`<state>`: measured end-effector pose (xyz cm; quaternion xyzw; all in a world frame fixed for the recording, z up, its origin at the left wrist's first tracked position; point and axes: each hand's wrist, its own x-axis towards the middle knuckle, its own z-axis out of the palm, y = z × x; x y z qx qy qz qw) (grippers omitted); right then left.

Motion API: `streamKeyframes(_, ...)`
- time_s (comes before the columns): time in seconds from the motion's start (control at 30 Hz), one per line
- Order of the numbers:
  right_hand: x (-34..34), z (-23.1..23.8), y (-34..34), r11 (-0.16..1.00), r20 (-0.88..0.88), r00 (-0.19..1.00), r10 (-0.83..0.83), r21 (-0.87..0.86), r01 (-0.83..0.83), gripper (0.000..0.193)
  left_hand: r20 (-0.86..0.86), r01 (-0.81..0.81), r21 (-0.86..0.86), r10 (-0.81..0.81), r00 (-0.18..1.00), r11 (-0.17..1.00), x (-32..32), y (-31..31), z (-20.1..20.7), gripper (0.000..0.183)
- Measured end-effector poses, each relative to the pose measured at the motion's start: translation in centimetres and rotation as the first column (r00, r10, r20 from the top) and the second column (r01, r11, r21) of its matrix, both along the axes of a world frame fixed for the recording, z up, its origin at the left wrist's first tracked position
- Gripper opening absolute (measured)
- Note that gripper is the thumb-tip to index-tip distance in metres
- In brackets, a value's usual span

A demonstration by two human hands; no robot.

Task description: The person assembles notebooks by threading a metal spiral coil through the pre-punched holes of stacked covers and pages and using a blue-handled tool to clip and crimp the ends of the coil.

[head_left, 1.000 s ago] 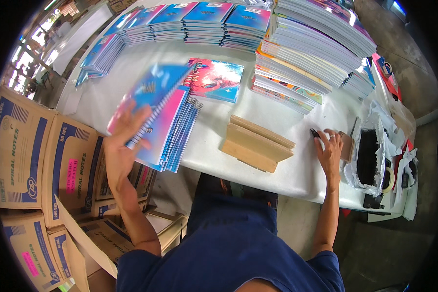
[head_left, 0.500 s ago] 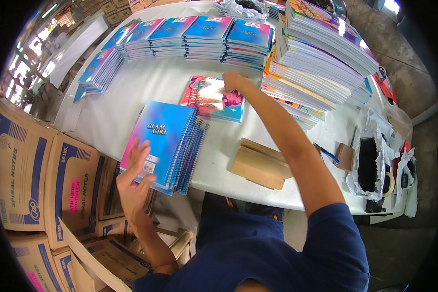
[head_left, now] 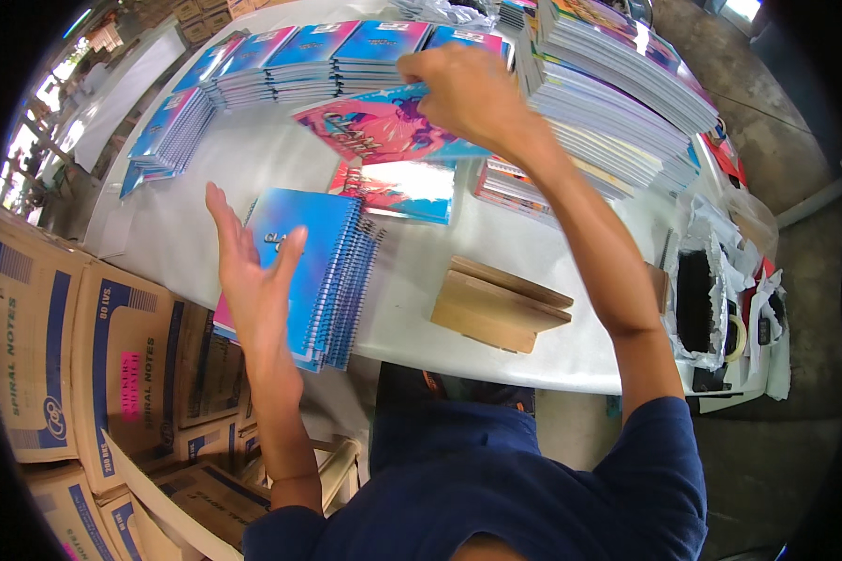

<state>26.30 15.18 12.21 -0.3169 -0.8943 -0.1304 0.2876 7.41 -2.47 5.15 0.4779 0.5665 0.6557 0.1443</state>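
Observation:
My right hand (head_left: 472,98) is closed on the edge of a glossy pink-and-blue printed sheet (head_left: 370,126), which is lifted and tilted above the table. Under it lie more glossy pink-and-blue sheets (head_left: 407,192), one catching a bright glare. To their left rests a stack of blue-and-pink spiral notebooks (head_left: 313,271), wire bindings toward the right. My left hand (head_left: 253,266) is over the left side of this stack, fingers stretched and thumb apart, holding nothing. Whether it touches the top notebook I cannot tell.
Stacks of blue-and-pink notebooks (head_left: 379,47) line the table's far edge. Tall notebook piles (head_left: 617,103) rise at the right. A folded brown cardboard piece (head_left: 496,309) sits near the front edge. Foil-lined container (head_left: 697,309) stands at right; cartons (head_left: 136,374) are stacked at left.
My right hand has lifted a printed sheet off the others, turning it toward me. My left hand has moved up and opened out over the spiral notebooks.

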Motion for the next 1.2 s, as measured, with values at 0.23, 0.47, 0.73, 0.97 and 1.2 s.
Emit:
streamKeyframes(0.23,11.1,5.6,-14.5,0.917,-0.363,0.906,0.216,-0.242,-0.316,0.041,0.435,0.631,0.197,-0.643,0.63,0.751,3.2,2.4,-2.1,0.075)
streamKeyframes(0.47,19.9,-6.6,-20.2,0.828,-0.558,0.774,-0.299,-0.555,-0.08,0.021,0.247,0.892,0.077,-0.875,0.416,0.445,9.0,3.8,-1.1,0.072)
streamKeyframes(0.73,20.2,-11.9,-21.3,0.838,-0.637,0.678,-0.367,-0.542,-0.056,0.029,0.192,0.958,0.001,-0.94,0.281,0.286,11.4,5.1,-3.0,0.055)
streamKeyframes(0.97,20.8,-13.2,-20.7,0.82,-0.609,0.714,-0.346,-0.565,-0.085,0.012,0.213,0.953,-0.043,-0.93,0.301,0.299,10.7,5.2,-2.4,0.049)
streamKeyframes(1.2,18.6,-18.0,-22.2,0.702,-0.533,0.689,-0.491,-0.711,-0.05,0.051,0.444,0.843,0.047,-0.768,0.462,0.535,9.8,3.8,-10.4,0.117)
